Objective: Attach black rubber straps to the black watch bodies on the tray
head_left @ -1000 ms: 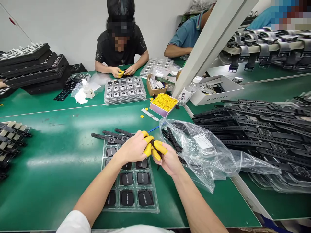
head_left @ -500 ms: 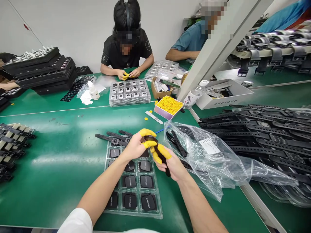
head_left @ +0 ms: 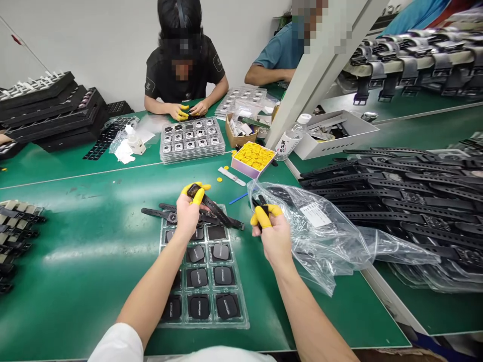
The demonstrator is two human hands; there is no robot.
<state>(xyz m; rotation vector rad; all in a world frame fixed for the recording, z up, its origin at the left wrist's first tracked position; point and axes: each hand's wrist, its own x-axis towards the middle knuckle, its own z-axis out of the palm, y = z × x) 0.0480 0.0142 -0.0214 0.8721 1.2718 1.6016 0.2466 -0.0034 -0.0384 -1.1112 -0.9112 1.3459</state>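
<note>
Fingers point(head_left: 196, 192) of my left hand point(head_left: 187, 213), capped in yellow, are pinched on a watch point(head_left: 194, 190) by its case, and its strap point(head_left: 221, 213) trails down to the right above the clear tray point(head_left: 241, 301). My right hand point(head_left: 273, 236) sits right of the tray, its capped fingers point(head_left: 260, 217) closed on a small black piece point(head_left: 264, 210), just beside the plastic bag point(head_left: 324, 236). Finished watches point(head_left: 169, 215) lie on the counter point(head_left: 94, 241) at the tray's far edge.

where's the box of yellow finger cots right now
In the head view the box of yellow finger cots sits right of centre on the green table, between the water bottle and the plastic bag.
</note>
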